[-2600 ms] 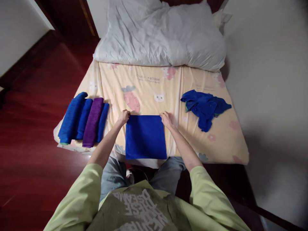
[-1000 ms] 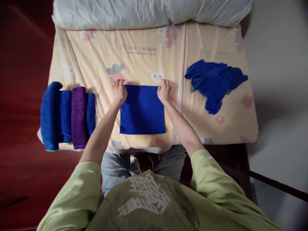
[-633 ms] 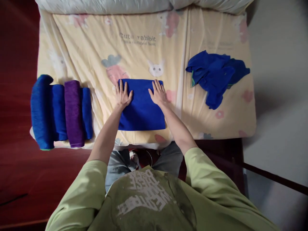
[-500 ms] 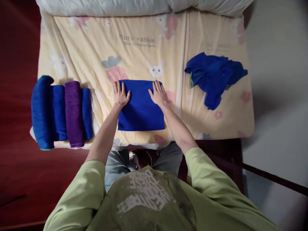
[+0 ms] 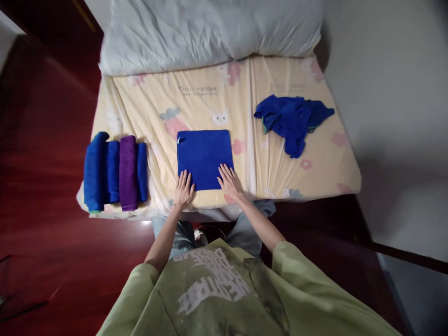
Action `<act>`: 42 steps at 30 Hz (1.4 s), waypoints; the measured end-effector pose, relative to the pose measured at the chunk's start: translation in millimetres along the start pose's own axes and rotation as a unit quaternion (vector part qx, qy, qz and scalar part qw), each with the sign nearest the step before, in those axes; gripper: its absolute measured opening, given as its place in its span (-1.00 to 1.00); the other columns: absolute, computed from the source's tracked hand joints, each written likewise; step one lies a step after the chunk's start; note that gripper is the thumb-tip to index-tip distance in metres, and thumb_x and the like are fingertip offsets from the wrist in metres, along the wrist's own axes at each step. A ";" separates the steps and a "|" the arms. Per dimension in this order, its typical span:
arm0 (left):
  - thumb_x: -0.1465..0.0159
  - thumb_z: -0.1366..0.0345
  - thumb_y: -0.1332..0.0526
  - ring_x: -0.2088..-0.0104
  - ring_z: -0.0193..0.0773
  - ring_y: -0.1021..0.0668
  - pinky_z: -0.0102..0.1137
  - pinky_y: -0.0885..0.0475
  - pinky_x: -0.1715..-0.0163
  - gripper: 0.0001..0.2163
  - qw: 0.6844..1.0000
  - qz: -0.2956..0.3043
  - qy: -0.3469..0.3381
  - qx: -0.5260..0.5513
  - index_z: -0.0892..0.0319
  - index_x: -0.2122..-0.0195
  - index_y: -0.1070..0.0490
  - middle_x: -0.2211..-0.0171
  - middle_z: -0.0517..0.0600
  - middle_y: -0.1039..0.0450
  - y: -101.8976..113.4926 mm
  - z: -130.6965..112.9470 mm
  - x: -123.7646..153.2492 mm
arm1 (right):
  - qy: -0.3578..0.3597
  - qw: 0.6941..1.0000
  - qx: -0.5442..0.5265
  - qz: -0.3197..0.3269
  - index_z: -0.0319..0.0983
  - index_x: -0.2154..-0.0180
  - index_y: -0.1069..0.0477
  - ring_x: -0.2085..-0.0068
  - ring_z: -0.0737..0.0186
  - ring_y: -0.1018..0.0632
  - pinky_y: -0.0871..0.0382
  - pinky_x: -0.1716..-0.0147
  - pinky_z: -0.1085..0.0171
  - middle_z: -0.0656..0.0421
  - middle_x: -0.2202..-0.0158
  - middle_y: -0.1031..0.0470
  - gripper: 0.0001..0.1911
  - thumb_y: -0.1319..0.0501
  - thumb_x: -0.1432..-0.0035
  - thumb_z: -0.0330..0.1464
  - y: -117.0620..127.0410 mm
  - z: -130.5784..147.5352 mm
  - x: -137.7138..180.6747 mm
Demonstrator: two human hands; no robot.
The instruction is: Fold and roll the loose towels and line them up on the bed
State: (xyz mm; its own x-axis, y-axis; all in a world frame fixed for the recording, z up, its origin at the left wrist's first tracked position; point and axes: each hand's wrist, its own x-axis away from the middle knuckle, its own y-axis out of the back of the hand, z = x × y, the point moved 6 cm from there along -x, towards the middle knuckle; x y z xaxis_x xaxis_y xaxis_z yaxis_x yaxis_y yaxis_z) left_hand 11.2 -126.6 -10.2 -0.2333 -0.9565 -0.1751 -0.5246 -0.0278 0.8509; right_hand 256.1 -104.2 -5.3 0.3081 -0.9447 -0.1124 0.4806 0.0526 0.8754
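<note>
A blue towel (image 5: 205, 156) lies flat and nearly square on the bed in front of me, a small white tag at its far left corner. My left hand (image 5: 184, 190) rests on its near left corner, fingers stretched out. On the near right edge lies my right hand (image 5: 229, 181), also flat with fingers spread. Neither hand grips the cloth. Left of it, a row of rolled towels stands side by side: a large blue roll (image 5: 94, 172), a purple roll (image 5: 128, 172) and two smaller blue ones.
A crumpled heap of blue cloths (image 5: 292, 119) with green edging lies on the right of the bed (image 5: 315, 172). Across the far side runs a pale grey quilt (image 5: 210, 35). Dark red floor (image 5: 45, 196) borders the bed at left, a pale wall (image 5: 395, 116) at right.
Both hands have slid from the towel's far corners towards me, to its near edge. The towel stays flat on the bed. My view has tilted up, showing more of the quilt.
</note>
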 end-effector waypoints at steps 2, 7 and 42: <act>-0.50 0.09 0.02 -0.51 0.01 0.00 0.04 0.00 -0.48 -0.40 1.000 -0.001 -0.004 -0.002 0.29 -0.49 -0.05 -0.50 0.22 0.06 11.9 13.4 21.9 | -0.003 1.000 -0.010 -0.013 -0.29 -0.45 -0.12 -0.51 0.04 -0.11 0.05 -0.51 -0.13 0.02 -0.48 -0.11 -0.40 0.02 -0.48 -0.27 9.0 -14.9 20.8; -0.48 0.14 -0.05 -0.50 0.01 -0.04 0.05 -0.14 -0.45 -0.38 0.999 0.006 -0.049 -0.015 0.26 -0.50 -0.01 -0.48 0.22 -0.01 34.3 32.4 69.5 | 0.003 0.998 -0.043 -0.054 -0.28 -0.43 -0.18 -0.49 -0.01 -0.15 -0.09 -0.47 -0.12 -0.01 -0.45 -0.17 -0.39 -0.06 -0.43 -0.29 27.3 -38.4 78.4; -0.16 0.49 -0.02 -0.31 -0.12 -0.45 -0.02 -0.33 -0.37 -0.52 0.992 0.005 0.036 0.124 0.17 -0.03 -0.58 -0.20 0.05 -0.51 25.5 23.8 98.3 | -0.074 0.959 -0.225 -0.157 -0.22 0.04 -0.66 -0.18 0.14 -0.59 -0.43 -0.29 -0.02 0.05 -0.07 -0.64 -0.48 -0.02 -0.12 -0.56 9.7 -18.5 135.9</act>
State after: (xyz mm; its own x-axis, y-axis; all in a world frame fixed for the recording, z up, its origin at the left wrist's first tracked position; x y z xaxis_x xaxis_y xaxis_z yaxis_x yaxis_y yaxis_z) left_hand -44.5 -214.5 -17.4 -0.1848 -0.9750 -0.1236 -0.7101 0.0455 0.7026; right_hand 317.8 -226.1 -20.8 -0.0127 -0.9706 -0.2405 0.8463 -0.1386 0.5144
